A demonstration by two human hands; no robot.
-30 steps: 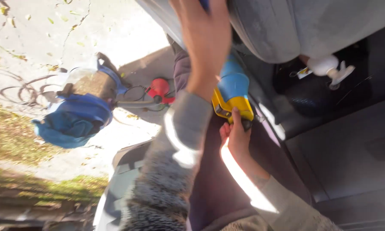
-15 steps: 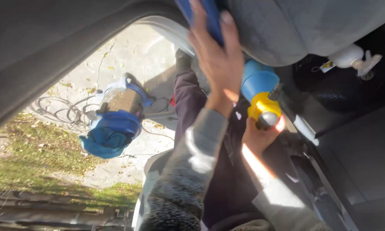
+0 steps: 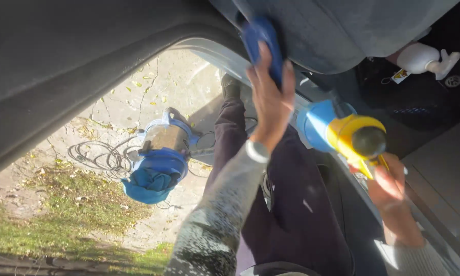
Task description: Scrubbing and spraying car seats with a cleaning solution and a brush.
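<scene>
Two hands busy: left hand [image 3: 269, 99] presses blue cloth [image 3: 263, 43] on seat [image 3: 342, 30]; right hand [image 3: 388, 186] grips yellow-blue tool [image 3: 342, 134].

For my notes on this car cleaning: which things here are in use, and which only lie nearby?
In use:
left hand pressing a blue brush on the grey fabric seat
right hand holding a blue and yellow sprayer tool

Nearby:
blue canister vacuum outside
white spray bottle on the car floor

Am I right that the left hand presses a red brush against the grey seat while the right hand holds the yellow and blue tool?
Not quite: the head view shows the brush is blue, not red. The left hand presses it against the grey seat while the right hand holds the yellow and blue tool.
</scene>
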